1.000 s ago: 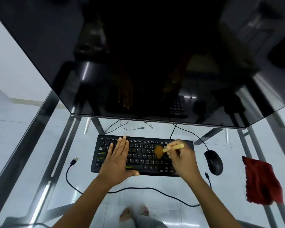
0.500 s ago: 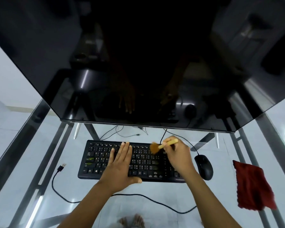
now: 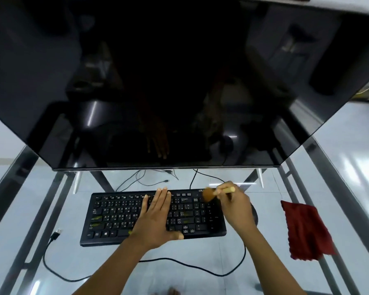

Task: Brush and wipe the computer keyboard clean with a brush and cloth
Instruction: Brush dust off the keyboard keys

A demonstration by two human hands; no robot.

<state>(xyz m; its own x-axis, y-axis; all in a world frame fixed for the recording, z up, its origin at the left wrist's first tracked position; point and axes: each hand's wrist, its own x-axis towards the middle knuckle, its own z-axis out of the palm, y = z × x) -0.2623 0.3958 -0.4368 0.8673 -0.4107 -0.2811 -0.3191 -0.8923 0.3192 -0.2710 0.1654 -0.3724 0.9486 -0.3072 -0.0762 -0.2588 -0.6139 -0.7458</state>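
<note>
A black keyboard (image 3: 115,218) lies on the glass table under the monitor. My left hand (image 3: 156,220) rests flat on its middle keys, fingers together and stretched forward. My right hand (image 3: 235,207) grips a small brush (image 3: 216,193) with a pale wooden handle and brown bristles. The bristles touch the keyboard's far right corner. A dark red cloth (image 3: 306,229) lies on the table to the right, apart from both hands.
A large dark monitor (image 3: 179,81) overhangs the far side of the keyboard. A black mouse (image 3: 255,216) is mostly hidden behind my right hand. A black cable (image 3: 190,266) with a loose USB plug (image 3: 55,234) runs across the glass table (image 3: 41,209).
My right hand has moved the brush from the keyboard's middle rows up and right to the far right corner. My left hand stays flat on the keys. The camera has shifted.
</note>
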